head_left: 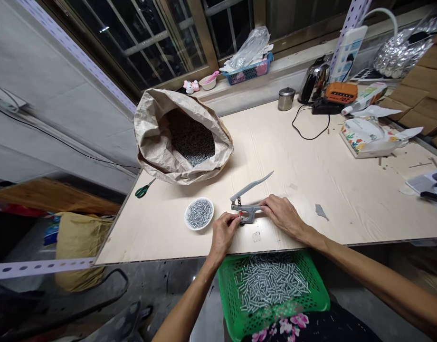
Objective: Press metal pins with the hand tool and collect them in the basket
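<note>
Grey spring-loaded hand pliers (pixel 253 209) lie on the table with their upper lever raised. My right hand (pixel 283 216) is closed around the end of the lower handle. The fingers of my left hand (pixel 223 232) are pinched together at the jaw, beside a small red spot; whatever they hold there is too small to make out. Left of that hand stands a round white bowl (pixel 199 213) of small silvery metal pieces. Below the table edge, a green basket (pixel 225 304) holds many silvery metal pins or screws.
A large paper-lined sack (pixel 149 123) of dark metal pieces stands behind the bowl. Green-handled scissors (pixel 143 191) lie at the left edge. Toward the back right are a metal canister (pixel 286 99), a kettle (pixel 314 80), an orange battery (pixel 341 92) and a tissue pack (pixel 368 135).
</note>
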A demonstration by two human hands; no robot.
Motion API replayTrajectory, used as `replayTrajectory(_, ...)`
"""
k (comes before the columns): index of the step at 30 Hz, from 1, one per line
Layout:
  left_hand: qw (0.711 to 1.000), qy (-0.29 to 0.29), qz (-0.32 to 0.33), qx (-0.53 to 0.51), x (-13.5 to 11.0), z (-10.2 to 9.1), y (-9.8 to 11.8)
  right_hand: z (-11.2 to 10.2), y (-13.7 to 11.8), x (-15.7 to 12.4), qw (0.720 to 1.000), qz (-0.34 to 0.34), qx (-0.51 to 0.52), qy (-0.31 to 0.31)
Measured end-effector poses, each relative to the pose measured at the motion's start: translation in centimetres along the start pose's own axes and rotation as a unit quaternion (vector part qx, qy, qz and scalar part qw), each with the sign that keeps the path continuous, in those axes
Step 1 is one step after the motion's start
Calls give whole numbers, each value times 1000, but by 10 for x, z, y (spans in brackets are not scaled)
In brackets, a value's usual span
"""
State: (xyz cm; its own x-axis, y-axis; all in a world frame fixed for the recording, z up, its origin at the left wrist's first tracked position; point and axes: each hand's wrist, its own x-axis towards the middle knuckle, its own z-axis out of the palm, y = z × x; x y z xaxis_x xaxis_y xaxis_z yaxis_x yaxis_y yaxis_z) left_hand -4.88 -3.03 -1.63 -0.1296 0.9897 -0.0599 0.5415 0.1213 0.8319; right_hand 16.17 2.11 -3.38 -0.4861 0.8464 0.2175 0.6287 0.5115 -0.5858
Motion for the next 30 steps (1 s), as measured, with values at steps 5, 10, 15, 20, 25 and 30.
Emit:
replayTrajectory(5, 1000, 10, -16, -8, 2, 2, 0, -1, 0, -1, 1000, -2, 11, -1)
replayTrajectory(10, 999, 21, -35, -12, 4, 6, -4, -1, 1, -2, 1000, 5, 22, 1)
replayTrajectory(15, 999, -13, -43, 19, 12, 6, -8, 5, 5, -2, 999, 15, 31, -5)
replayTrajectory(20, 984, -134, -61, 98, 22, -6, 2, 10, 11, -2, 999, 8, 26, -16)
replayTrajectory(25, 967, -229, -102, 47, 20, -15, 11, 9, 10, -3, 1000, -23, 18, -7)
replayTrajectory(30, 957, -241, -159, 9, 13, -13, 8, 10, 10, -6, 999, -28, 22, -27)
